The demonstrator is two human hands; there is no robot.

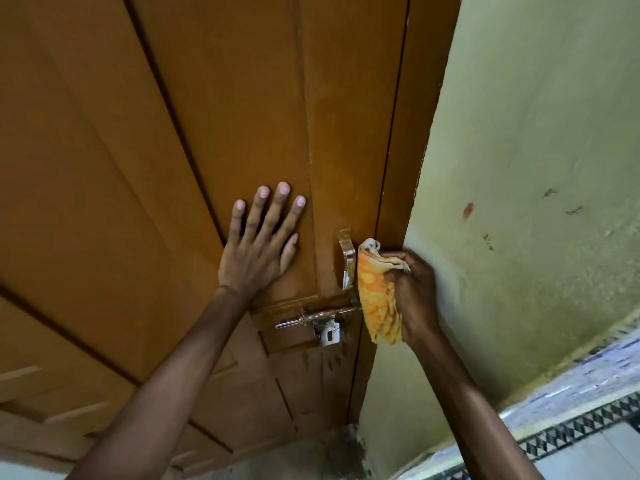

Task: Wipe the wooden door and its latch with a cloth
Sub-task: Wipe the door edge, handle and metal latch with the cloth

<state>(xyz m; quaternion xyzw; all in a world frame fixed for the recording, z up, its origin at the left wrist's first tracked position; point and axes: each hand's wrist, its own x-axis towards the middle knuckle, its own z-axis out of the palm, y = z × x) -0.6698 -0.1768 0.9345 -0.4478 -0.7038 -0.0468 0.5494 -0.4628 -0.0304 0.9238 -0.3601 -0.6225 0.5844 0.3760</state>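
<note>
Your left hand [258, 242] lay flat on the wooden door [145, 174], its fingers [278, 206] spread open and pressed against the panel just above and left of the latch [320, 320]. Your right hand [414, 292] had its fingers closed around a bunched orange and yellow cloth [377, 296], holding it against the door's right edge where it met the frame [398, 161]. The cloth hung just right of the metal handle [347, 261] and touched the end of the latch's bolt. The latch sat on the door's middle rail, below the handle. A pale green wall [536, 168] stood to the right, with patterned floor [588, 410] beneath it.
</note>
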